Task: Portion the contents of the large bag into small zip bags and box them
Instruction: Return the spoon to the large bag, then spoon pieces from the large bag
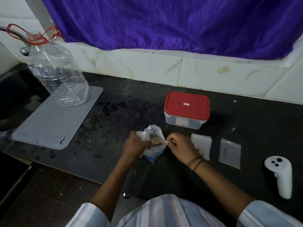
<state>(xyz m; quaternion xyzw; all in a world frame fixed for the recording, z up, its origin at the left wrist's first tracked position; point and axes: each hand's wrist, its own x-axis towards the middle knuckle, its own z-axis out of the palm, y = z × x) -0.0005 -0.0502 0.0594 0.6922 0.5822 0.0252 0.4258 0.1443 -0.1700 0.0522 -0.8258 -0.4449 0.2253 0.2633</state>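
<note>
Dark counter (114,99). One large bag (153,145) gripped by left hand (135,144); right hand (179,145) pinches one spoon (158,140) over it. Two small zip bags (230,153) right. One red-lidded box (186,109) behind, closed.

No text can be read; the small sticker (186,104) on the red lid (177,102) and the label (180,122) on the box (193,124) are too blurred.
</note>
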